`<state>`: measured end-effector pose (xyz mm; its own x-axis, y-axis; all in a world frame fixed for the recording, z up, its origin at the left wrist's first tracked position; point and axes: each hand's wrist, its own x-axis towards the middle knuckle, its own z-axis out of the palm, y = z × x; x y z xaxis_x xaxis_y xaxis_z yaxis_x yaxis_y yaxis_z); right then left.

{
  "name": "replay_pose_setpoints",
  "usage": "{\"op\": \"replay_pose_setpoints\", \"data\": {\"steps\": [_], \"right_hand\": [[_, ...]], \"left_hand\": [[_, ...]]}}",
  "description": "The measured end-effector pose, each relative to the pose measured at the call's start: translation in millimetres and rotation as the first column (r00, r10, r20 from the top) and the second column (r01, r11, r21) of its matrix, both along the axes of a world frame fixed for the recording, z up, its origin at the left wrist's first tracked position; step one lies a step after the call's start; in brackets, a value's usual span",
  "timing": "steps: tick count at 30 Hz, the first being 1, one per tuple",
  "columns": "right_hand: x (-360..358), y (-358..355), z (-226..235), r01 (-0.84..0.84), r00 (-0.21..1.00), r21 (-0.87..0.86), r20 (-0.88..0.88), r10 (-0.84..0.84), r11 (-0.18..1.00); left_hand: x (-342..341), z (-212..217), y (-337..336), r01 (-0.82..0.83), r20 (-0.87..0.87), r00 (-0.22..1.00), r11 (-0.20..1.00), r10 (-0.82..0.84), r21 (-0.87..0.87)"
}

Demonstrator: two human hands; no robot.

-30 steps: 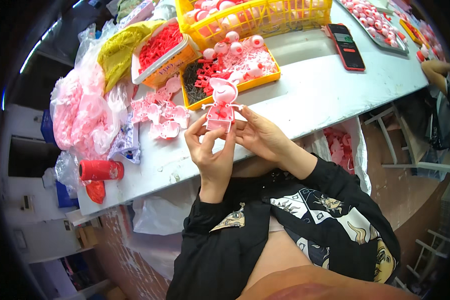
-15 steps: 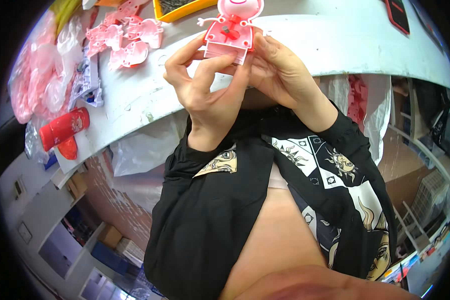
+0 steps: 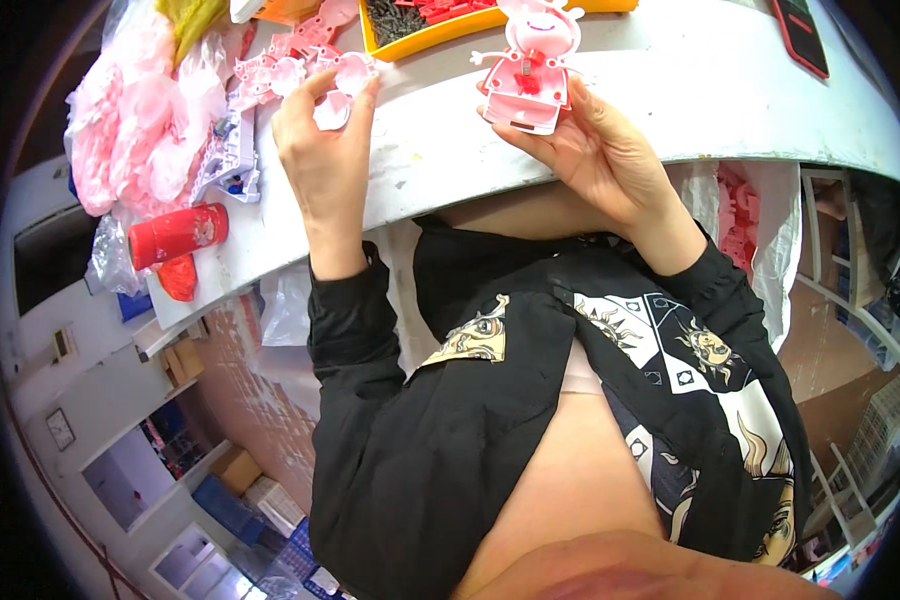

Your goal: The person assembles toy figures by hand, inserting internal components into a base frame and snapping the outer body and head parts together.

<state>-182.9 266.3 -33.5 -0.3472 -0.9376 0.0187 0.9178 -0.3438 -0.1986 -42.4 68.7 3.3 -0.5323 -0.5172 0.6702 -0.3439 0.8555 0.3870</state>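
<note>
Holding the pink pig toy [image 3: 528, 72] open-side up (innards exposed), right hand [image 3: 595, 150] pinches it; left hand [image 3: 322, 140] pinches a pink shell piece [image 3: 338, 88], upper centre.

black long-sleeved jacket, sun and face prints, pale undershirt

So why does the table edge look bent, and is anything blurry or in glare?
Head view: the fisheye lens bows the white table and leaves dark corners; light is even, with no strong glare; the right hand holding the pink toy and the left hand on a pink part look sharp.
</note>
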Motion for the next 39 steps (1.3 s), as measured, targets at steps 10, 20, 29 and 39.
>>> {"op": "replay_pose_setpoints", "data": {"steps": [10, 20, 29, 39], "right_hand": [[4, -1, -6, -0.016, 0.993, -0.046, -0.119, 0.010, 0.999], [5, -2, -7, 0.006, 0.993, -0.082, -0.116, -0.016, 0.997], [5, -4, -13, 0.022, 0.992, -0.115, -0.120, -0.036, 0.993], [8, -4, -6, 0.082, 0.986, -0.069, -0.137, -0.091, 0.994]], "left_hand": [[8, -5, -34, 0.008, -0.038, 0.999, 0.997, -0.005, 0.076], [9, 2, -12, 0.391, -0.284, 0.886, 0.261, -0.366, 0.882], [2, 6, 29, 0.005, 0.253, 0.966, 0.987, -0.046, 0.160], [16, -28, 63, 0.068, 0.163, 0.983, 0.989, -0.089, 0.130]]}}
